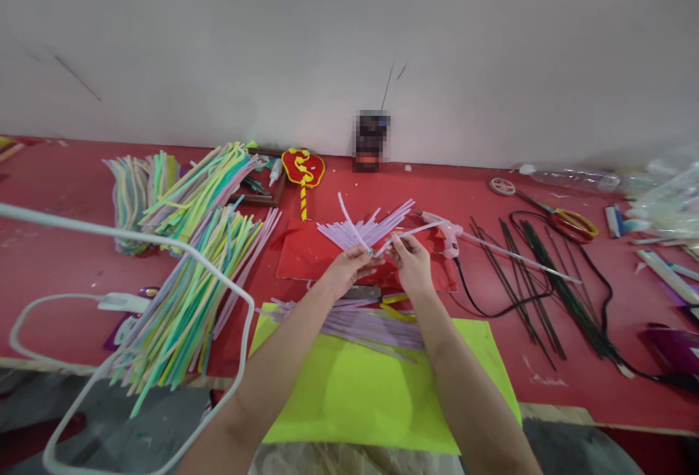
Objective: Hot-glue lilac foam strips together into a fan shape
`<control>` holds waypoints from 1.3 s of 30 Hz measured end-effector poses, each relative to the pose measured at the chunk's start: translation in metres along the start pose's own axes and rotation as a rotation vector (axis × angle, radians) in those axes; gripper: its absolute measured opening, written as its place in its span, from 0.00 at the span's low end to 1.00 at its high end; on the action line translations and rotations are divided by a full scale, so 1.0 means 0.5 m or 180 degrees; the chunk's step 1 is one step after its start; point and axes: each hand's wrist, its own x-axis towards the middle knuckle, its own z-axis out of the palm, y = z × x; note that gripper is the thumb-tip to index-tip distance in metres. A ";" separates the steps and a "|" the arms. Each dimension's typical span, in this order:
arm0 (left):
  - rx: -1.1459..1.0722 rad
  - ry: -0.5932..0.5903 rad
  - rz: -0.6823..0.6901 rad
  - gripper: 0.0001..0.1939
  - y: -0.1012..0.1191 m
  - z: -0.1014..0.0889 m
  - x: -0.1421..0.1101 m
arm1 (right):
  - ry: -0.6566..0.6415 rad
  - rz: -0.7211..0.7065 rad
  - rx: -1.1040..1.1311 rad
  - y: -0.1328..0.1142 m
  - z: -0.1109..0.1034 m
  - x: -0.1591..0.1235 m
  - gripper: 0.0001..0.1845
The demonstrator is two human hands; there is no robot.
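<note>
— What is held by the left hand?
— A bent lilac strand is pinched there between thumb and fingers.
— And by the right hand?
— The same strand is gripped by its fingertips, just beside the left hand.
— Where are the other strands placed?
— A lilac bunch is fanned just beyond both hands; a lilac bundle is laid on their near side, on a yellow-green sheet.
— And to the sides?
— A pink glue gun is set right of the right hand; multicoloured strands are heaped left of the left.
</note>
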 end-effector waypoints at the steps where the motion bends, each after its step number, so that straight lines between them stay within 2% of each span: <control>1: 0.0059 -0.0125 -0.0063 0.19 -0.001 0.001 -0.002 | -0.0001 -0.0021 0.0010 -0.001 0.000 -0.001 0.15; 3: 0.0120 -0.0252 -0.0163 0.19 -0.002 0.004 -0.005 | -0.0004 -0.0048 0.0038 -0.003 0.000 -0.002 0.14; 9: 0.0013 -0.0038 -0.0153 0.17 -0.005 0.007 -0.004 | 0.0013 -0.0083 0.0095 -0.008 0.001 -0.004 0.15; 22: 0.0498 0.0361 0.0448 0.22 -0.005 0.008 0.007 | -0.0118 -0.0250 -0.0032 -0.011 -0.005 -0.003 0.18; 29: 0.0878 0.0460 0.0792 0.21 -0.006 0.001 0.015 | -0.0570 -0.0146 -0.0646 0.014 -0.002 -0.004 0.16; 33: 0.0989 0.0511 0.0829 0.20 -0.002 -0.001 0.016 | -0.0580 -0.0255 -0.0913 0.022 -0.008 -0.001 0.16; 39: 0.0880 0.0412 0.0882 0.20 -0.001 0.000 0.013 | -0.0560 -0.0291 -0.0933 0.018 -0.010 -0.001 0.15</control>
